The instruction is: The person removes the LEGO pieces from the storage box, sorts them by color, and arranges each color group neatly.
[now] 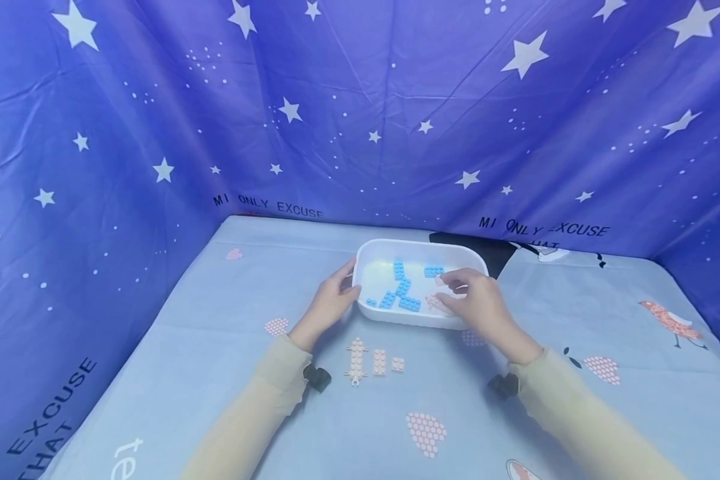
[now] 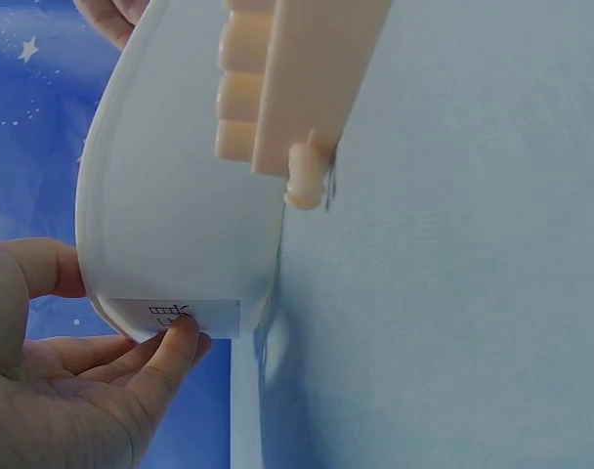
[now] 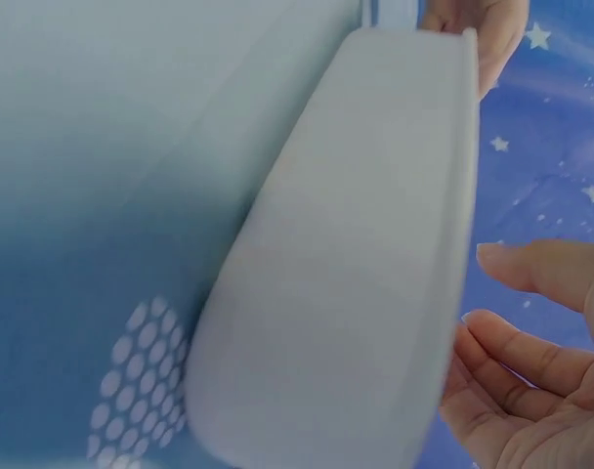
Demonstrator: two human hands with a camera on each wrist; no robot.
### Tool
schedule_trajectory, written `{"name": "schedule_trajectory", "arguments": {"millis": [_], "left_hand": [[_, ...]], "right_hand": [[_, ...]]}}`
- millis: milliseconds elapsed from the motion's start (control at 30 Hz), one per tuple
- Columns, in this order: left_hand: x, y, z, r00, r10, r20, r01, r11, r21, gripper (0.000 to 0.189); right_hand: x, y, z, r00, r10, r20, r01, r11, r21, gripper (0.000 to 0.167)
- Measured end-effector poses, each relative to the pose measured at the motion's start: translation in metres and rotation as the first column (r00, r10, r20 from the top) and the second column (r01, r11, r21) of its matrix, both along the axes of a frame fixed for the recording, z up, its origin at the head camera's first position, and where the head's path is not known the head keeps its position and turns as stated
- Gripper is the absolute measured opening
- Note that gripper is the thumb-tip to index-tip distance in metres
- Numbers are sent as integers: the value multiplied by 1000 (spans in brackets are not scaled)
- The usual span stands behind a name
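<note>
A white plastic tub (image 1: 420,321) stands on the cloth, holding several blue toy bricks (image 1: 403,288) and pale pink bricks (image 1: 435,302). My left hand (image 1: 333,301) grips the tub's left end. In the left wrist view its thumb is at the rim and its fingers lie against the outer wall, over a printed label (image 2: 214,318). My right hand (image 1: 480,303) reaches over the right side into the tub, fingertips beside the pink bricks. In the right wrist view, that hand's thumb and fingers are apart, with the tub wall (image 3: 346,244) hiding part of the fingers.
In front of the tub lie a long peach brick assembly (image 1: 356,360) with side pegs, a shorter peach brick (image 1: 379,362) and a small one (image 1: 398,364). A black object (image 1: 497,253) lies behind the tub. A blue star-patterned curtain (image 1: 360,100) surrounds the table.
</note>
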State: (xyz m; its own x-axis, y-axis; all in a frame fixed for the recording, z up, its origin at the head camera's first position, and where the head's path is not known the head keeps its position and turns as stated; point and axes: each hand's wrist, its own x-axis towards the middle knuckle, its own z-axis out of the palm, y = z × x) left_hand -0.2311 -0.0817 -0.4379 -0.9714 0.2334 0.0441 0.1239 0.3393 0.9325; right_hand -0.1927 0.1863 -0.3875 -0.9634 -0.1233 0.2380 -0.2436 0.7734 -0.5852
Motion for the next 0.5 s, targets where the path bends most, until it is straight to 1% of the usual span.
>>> {"name": "schedule_trajectory", "arguments": {"millis": [233, 500], "left_hand": [[0, 1, 0, 1000, -2, 5, 1, 1000, 4, 62], [0, 1, 2, 1000, 3, 7, -3, 1000, 6, 62]], "right_hand": [[-12, 10, -6, 999, -26, 41, 26, 1000, 11, 33], [-20, 12, -4, 992, -58, 113, 55, 998, 31, 36]]}}
